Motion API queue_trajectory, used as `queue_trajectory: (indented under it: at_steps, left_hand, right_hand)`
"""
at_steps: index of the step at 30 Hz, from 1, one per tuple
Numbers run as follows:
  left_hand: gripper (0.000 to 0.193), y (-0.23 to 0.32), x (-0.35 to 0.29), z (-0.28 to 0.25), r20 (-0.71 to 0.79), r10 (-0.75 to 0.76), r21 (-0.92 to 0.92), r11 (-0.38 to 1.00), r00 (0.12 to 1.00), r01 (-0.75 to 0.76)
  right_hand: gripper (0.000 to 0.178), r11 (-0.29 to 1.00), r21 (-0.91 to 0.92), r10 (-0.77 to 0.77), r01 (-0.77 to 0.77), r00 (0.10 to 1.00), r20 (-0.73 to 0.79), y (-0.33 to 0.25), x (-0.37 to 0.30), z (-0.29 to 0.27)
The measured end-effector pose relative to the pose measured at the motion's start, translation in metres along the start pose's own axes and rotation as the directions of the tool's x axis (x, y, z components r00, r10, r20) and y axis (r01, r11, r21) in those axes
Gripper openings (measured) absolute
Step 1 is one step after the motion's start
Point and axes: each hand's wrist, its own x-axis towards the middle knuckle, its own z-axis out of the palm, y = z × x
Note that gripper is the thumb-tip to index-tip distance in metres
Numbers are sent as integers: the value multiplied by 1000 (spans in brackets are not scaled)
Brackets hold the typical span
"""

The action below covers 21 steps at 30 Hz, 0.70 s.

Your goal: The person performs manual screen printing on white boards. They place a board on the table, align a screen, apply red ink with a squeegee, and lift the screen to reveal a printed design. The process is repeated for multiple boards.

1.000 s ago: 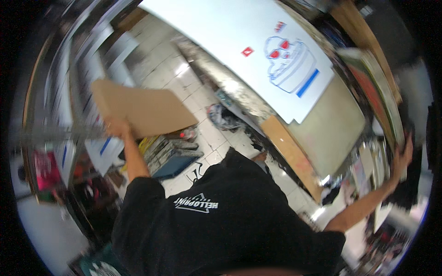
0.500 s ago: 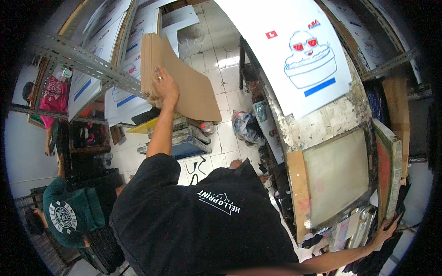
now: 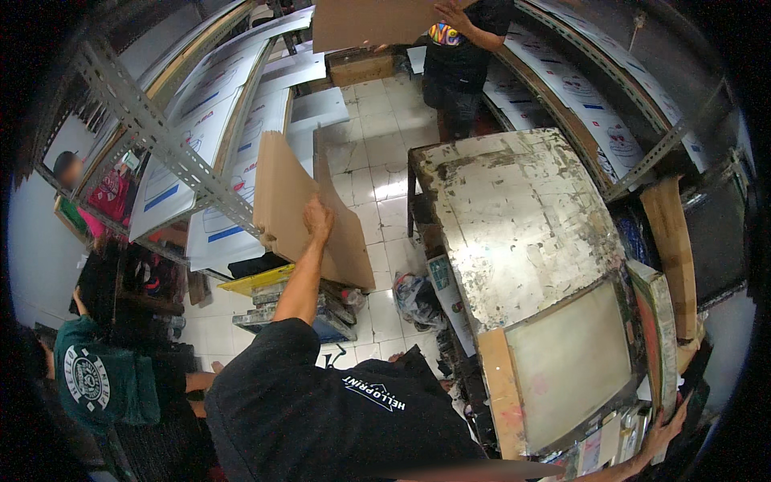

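My left hand (image 3: 319,217) is closed at the edge of a brown cardboard sheet (image 3: 349,249), part of an upright stack of cardboard (image 3: 277,193) beside the metal rack. The sheet stands apart from the stack, with my fingers between them. At the lower right, my right hand (image 3: 668,430) rests with fingers apart against the near end of a thick wooden frame (image 3: 654,337). That frame leans upright along the table's right side. A screen frame with a pale mesh (image 3: 574,365) lies flat on the worn table (image 3: 522,217).
Across the table a person in a black shirt (image 3: 474,48) holds a large brown board (image 3: 369,24). Racks with printed white sheets (image 3: 217,112) flank the aisle. Stacked frames (image 3: 321,313) and a plastic bag (image 3: 418,301) are on the floor. A person in green (image 3: 112,373) is at left.
The printed white sheet is gone from the table, and a person with a brown board has come into view beyond it. My left hand has moved from the stack's edges to one sheet.
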Motion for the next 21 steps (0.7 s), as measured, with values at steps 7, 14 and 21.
queue_trajectory:
  at_steps: [7, 14, 21]
  left_hand:
    - [36, 3, 15, -31, -94, 4, -233, 972, 996, -26]
    - [40, -57, 42, -40, 10, 21, 31, 999, 1000, -21]
    - [51, -45, 24, -56, 173, -143, 421, 905, 974, 58]
  right_hand:
    - [70, 997, 59, -40, 42, 999, -25, -6, 16, -9]
    - [65, 983, 182, -8, 2, 999, 35, -11, 23, -24]
    - [66, 999, 44, 20, -23, 997, 72, -27, 33, -42]
